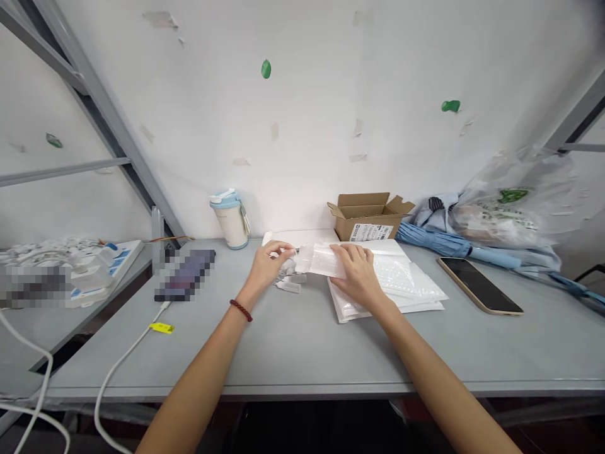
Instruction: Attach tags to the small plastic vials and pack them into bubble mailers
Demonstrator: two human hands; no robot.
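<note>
My right hand (358,275) grips a small, clear bubble-wrap bag (321,260) and holds it level, its mouth pointing left. At that mouth my left hand (269,266), with a dark red bead bracelet on the wrist, has thumb and forefinger pinched together. Whatever sits between those fingertips is too small to make out. Just below, several small white pieces (289,285) lie on the grey table (302,347), partly behind the bag. Under and beside my right hand rests a pile of white bubble-wrap bags (401,277).
Behind the pile stands an open cardboard box (373,217). A phone (479,285), a blue umbrella (439,238) and a plastic bag (510,202) are to the right. To the left are a lidded cup (230,217), a blurred dark device (185,275) and its white cable (120,359).
</note>
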